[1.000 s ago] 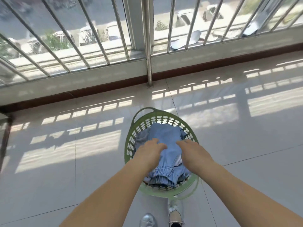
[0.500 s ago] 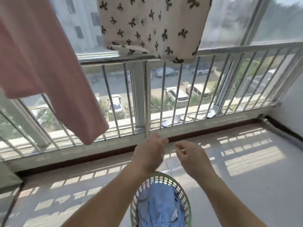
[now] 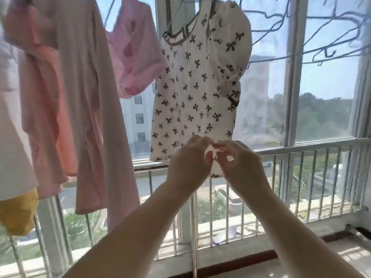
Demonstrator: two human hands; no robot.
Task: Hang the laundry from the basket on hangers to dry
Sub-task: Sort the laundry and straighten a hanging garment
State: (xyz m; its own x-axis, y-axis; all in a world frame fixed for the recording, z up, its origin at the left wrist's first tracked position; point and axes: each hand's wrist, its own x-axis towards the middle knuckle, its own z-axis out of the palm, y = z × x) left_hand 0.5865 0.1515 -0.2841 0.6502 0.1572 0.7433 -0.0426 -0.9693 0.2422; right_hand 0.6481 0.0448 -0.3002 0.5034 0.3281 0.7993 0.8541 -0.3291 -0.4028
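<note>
Several garments are already hung at a balcony window: a bow-print top on a hanger, pink clothes to its left. The top's hem is pinched by the left hand and right hand, seemingly for straightening. Empty hangers wait at right. The basket is out of view, so what remains cannot be told.

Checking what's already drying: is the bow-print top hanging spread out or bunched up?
Mostly spread: the top hangs flat from a hanger; both hands, left and right, pinch its bottom hem.
</note>
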